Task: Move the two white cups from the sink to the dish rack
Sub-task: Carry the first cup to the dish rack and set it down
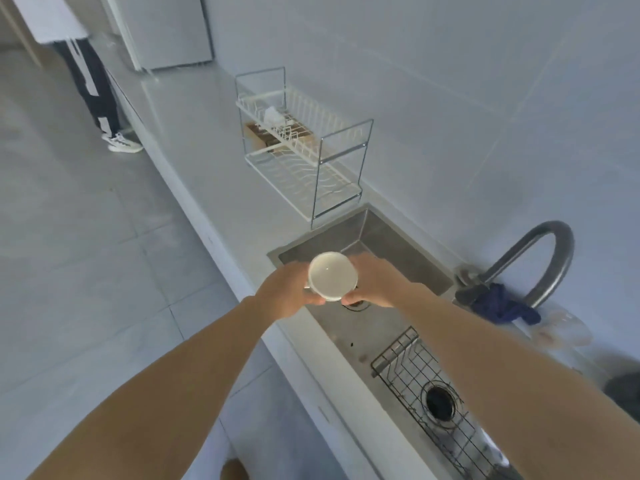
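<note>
A white cup (332, 276) is held upright above the far half of the steel sink (377, 233), its open mouth facing the camera. My left hand (287, 292) grips its left side and my right hand (375, 284) grips its right side. The two-tier white wire dish rack (304, 147) stands on the counter beyond the sink, apart from the cup. A small white object (273, 114) sits on the rack's upper tier. Near my right forearm, something white (493, 448) lies low in the sink under the wire basket; I cannot tell what it is.
A curved grey faucet (540, 261) rises at the right with a dark blue cloth (502, 304) at its base. A wire basket (426, 386) sits in the near sink over a drain. A person's legs (100, 95) stand by the counter at far left.
</note>
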### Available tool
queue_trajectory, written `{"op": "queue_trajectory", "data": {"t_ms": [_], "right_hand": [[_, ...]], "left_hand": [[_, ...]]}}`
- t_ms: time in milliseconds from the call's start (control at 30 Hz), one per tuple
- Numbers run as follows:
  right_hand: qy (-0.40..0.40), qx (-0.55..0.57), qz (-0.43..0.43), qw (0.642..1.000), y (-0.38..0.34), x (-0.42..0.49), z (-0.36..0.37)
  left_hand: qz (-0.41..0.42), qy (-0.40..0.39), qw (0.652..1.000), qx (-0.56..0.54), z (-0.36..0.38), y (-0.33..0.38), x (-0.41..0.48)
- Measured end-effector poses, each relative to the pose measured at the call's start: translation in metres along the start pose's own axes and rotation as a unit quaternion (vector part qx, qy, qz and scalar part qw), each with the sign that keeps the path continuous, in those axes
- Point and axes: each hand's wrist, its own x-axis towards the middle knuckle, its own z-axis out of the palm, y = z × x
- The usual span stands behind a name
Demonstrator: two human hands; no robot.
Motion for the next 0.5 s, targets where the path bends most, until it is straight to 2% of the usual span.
{"op": "queue_trajectory", "data": {"t_ms": [267,500], "right_hand": [[-0.01,0.003,0.023,1.0,-0.107,0.108,0.017],[-0.011,0.002,0.03,0.999,-0.144,0.181,0.007]], "left_hand": [[0.001,-0.006,0.999,0.035,-0.102,-0.113,0.018],[0.0,-0.009,1.0,0.024,-0.162,-0.16,0.052]]}}
